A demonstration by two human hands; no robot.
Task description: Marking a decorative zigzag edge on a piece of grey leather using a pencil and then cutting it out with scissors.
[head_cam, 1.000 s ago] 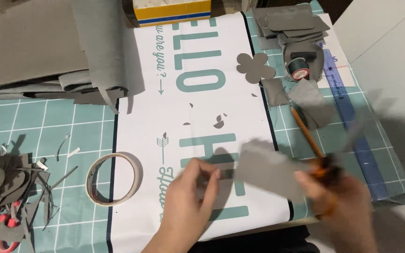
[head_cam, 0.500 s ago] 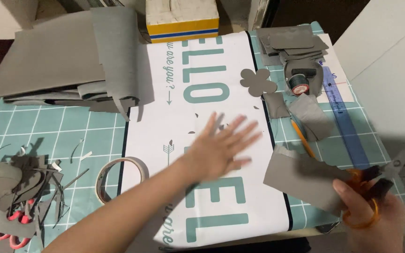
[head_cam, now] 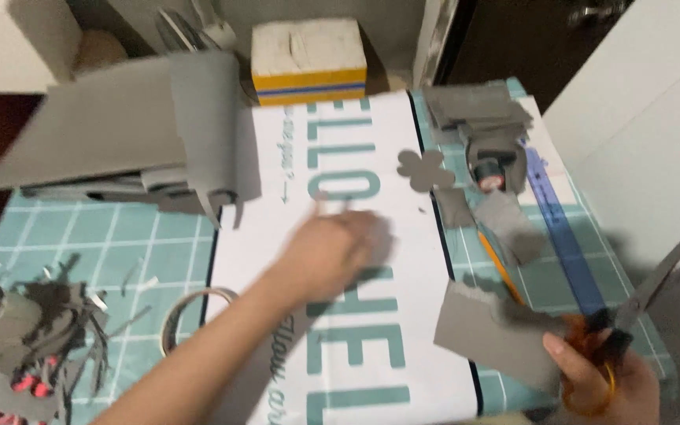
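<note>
while the left hand [head_cam: 338,245] reaches blurred over the white sheet [head_cam: 332,260], fingers too smeared to tell, the right hand [head_cam: 600,378] grips orange scissors [head_cam: 631,315], blades apart. a grey card [head_cam: 497,330] is pinched in the same hand, over the tabletop's near right corner.

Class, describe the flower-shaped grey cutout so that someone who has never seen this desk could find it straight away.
Start at the white banner with teal letters lying down the middle of the green cutting mat. Follow its right edge toward the far end. There lies the grey cutout, the only grey piece with rounded petal lobes; its neighbours are straight-edged scraps.
</note>
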